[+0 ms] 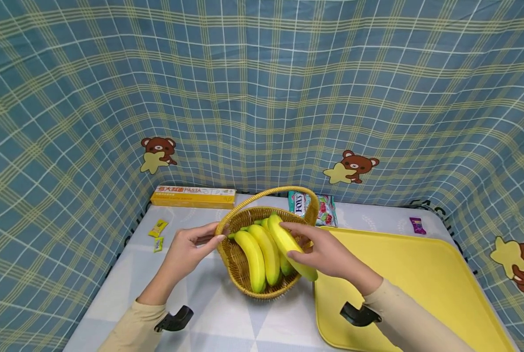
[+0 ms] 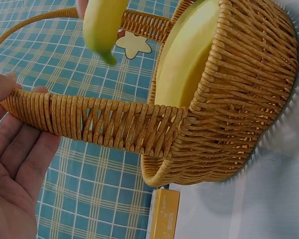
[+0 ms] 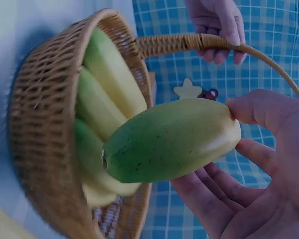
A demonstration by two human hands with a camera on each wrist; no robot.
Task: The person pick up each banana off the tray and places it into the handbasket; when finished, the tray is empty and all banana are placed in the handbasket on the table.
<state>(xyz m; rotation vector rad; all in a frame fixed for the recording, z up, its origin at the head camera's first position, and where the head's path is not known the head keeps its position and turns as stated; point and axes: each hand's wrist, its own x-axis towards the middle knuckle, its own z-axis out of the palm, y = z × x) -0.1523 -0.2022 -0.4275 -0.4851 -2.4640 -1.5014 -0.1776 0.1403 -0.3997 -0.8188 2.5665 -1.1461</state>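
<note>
A brown wicker basket with a tall arched handle stands on the table, several bananas lying inside it. My left hand grips the handle at its left side, thumb on one face and fingers behind, as the left wrist view shows. In my right hand is one banana, pinched between thumb and fingers above the basket's right side. Its green-tipped lower end points toward me, past the basket rim. The other bananas lie side by side below it.
To the right of the basket is a yellow tray. A pasta box and a FOX'S candy bag lie at the back. Small yellow wrapped candies are at left, a purple one at right. A plaid curtain surrounds the table.
</note>
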